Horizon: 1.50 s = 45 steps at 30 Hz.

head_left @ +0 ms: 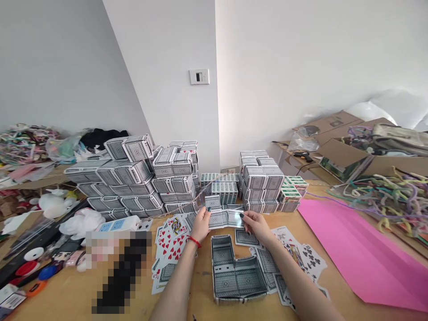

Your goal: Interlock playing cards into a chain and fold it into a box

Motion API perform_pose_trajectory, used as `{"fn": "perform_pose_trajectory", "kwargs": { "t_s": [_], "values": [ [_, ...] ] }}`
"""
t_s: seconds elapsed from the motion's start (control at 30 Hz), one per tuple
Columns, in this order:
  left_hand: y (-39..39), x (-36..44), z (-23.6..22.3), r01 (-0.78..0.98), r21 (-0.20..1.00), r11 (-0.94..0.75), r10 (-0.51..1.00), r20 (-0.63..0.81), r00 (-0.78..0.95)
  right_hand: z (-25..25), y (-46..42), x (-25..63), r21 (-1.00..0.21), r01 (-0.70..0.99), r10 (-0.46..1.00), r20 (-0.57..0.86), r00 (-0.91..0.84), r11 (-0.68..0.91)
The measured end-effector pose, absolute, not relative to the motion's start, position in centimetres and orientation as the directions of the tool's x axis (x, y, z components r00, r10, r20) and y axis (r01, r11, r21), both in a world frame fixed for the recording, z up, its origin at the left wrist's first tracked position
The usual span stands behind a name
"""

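Note:
My left hand point(200, 225) and my right hand point(256, 225) are both pinched on a strip of joined patterned playing cards point(224, 218), held level between them above the table. A small folded card cube point(213, 202) stands on the strip's left part. Just below my hands lies an open, L-shaped tray built from folded cards point(234, 272). Loose cards lie around it: red hearts and a face card point(171, 243) to the left, clubs and face cards point(301, 256) to the right.
Tall stacks of card cubes point(133, 183) fill the back left and another stack point(262, 180) the back middle. A pink paper sheet point(361, 254) covers the right. Cardboard boxes point(347, 156) and pipe cleaners point(388, 191) sit far right; craft clutter point(30, 249) crowds the left.

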<state>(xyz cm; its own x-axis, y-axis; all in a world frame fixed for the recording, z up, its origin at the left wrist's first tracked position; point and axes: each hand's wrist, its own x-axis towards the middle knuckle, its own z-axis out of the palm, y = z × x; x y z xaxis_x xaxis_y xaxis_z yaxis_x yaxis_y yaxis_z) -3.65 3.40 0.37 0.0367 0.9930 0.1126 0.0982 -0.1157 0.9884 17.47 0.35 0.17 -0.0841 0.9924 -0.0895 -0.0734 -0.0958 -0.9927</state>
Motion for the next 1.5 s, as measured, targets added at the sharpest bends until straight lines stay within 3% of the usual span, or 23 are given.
{"fn": "perform_pose_trajectory", "kwargs": {
  "t_s": [1.5],
  "values": [
    [3.47, -3.74, 0.10, 0.239, 0.949, -0.206, 0.978, 0.189, 0.093, -0.27, 0.52, 17.74, -0.994, -0.064, 0.986, -0.079, -0.144, -0.089]
  ]
}}
